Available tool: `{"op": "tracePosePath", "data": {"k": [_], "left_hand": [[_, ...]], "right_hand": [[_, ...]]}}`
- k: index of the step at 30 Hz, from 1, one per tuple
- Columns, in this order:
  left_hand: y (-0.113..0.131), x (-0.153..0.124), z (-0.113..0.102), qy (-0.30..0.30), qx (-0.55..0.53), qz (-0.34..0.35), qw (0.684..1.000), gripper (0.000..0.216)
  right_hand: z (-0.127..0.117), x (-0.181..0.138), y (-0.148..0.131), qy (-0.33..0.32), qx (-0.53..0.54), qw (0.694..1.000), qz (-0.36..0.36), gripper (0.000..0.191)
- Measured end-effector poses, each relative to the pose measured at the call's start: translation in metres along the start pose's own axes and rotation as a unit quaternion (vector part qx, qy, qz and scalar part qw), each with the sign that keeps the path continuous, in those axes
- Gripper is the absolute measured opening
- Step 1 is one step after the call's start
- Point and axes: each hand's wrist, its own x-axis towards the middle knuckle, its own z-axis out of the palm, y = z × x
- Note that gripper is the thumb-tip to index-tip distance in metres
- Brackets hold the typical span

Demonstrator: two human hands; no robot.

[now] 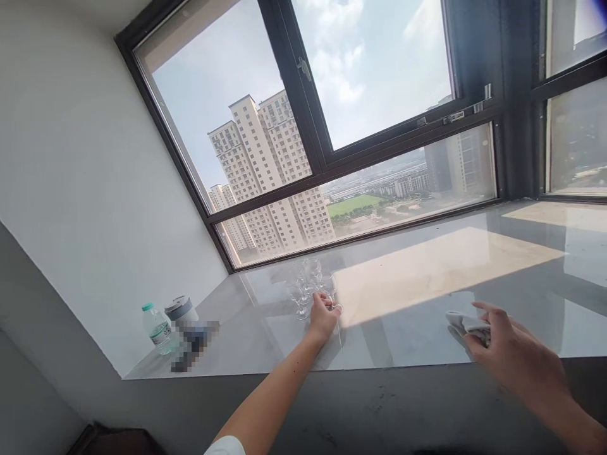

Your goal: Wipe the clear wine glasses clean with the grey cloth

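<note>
My left hand (323, 319) is closed around the low part of a clear stemmed glass (334, 288) on the window sill (403, 341). Just behind and to the left stand several more clear stemmed glasses (300, 298), close together and partly overlapping. Off to the right, my right hand (509, 347) grips a bunched white cloth (467, 322) above the sill's front part. Fingers of my left hand hide some of the glass's stem and foot.
At the sill's left end stand a clear bottle with a green cap (157, 330) and a lidded cup (181, 309). Beside them lies a blurred-out item (195, 346). A dark-framed window (317, 170) rises behind the sill, and a white wall (109, 208) bounds the left.
</note>
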Motion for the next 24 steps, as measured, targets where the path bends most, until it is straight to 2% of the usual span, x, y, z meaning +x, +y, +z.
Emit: {"op": "tracePosePath", "data": {"k": [2, 5, 7, 10, 13, 17, 19, 24], "left_hand": [[0.0, 0.002, 0.001, -0.019, 0.007, 0.022, 1.0, 0.044], [0.002, 0.004, 0.006, -0.055, 0.065, 0.083, 0.993, 0.025], [0.006, 0.004, 0.012, -0.058, 0.131, 0.13, 0.981, 0.019], [0.016, 0.007, 0.028, -0.054, 0.221, 0.183, 0.956, 0.026], [0.031, 0.013, 0.053, -0.066, 0.256, 0.236, 0.935, 0.028], [0.056, 0.022, 0.091, -0.068, 0.267, 0.274, 0.921, 0.025], [0.066, 0.024, 0.103, -0.062, 0.265, 0.298, 0.915, 0.024], [0.077, 0.022, 0.107, -0.059, 0.216, 0.378, 0.898, 0.024]], "right_hand": [[0.0, -0.001, 0.0, 0.002, -0.005, 1.0, 0.003, 0.047], [-0.001, -0.001, -0.001, -0.008, 0.003, 1.0, 0.005, 0.049], [-0.001, 0.0, -0.003, -0.02, 0.007, 1.0, 0.013, 0.05], [0.0, 0.005, -0.009, -0.033, 0.008, 0.999, 0.025, 0.052], [0.003, 0.013, -0.021, -0.026, 0.025, 0.999, 0.018, 0.051], [0.007, 0.026, -0.048, -0.001, 0.092, 0.994, -0.065, 0.054], [0.007, 0.032, -0.063, 0.023, 0.102, 0.989, -0.101, 0.058], [-0.001, 0.053, -0.084, 0.018, 0.05, 0.984, -0.169, 0.061]]}}
